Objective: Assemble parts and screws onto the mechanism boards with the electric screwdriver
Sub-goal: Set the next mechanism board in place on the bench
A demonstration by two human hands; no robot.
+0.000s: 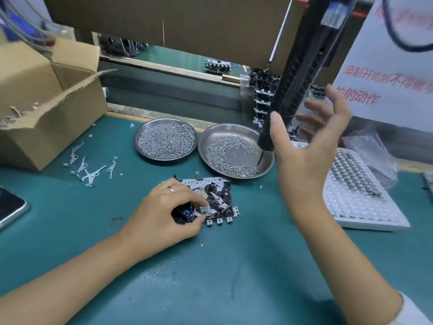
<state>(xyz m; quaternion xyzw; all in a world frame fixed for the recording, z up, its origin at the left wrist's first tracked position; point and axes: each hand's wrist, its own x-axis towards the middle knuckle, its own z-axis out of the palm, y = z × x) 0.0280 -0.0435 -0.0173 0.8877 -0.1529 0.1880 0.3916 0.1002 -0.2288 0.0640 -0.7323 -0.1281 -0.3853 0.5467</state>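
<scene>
- At the left of the frame I see a cardboard box (pixel 46 102), and just right of it loose metal levers (pixel 90 168) scattered on the green mat (pixel 210 277).
- At lower centre my left hand (pixel 164 212) pinches a small part on the mechanism board (pixel 210 200), fingers curled over its left end.
- Above the board sit two steel dishes of screws: the full dish (pixel 165 139) and, to its right, the sparser dish (pixel 235 151).
- Right of centre, the electric screwdriver (pixel 290 95) hangs with its bit over the sparser dish.
- My right hand (pixel 307 146) is spread wide beside the driver, thumb near the barrel, gripping nothing.
- I judge the next thing is to close firmly on the barrel, pick up one screw on the bit, and keep the board pinned flat while driving.
- At far right lies a white tray (pixel 365 207) of small parts.
</scene>
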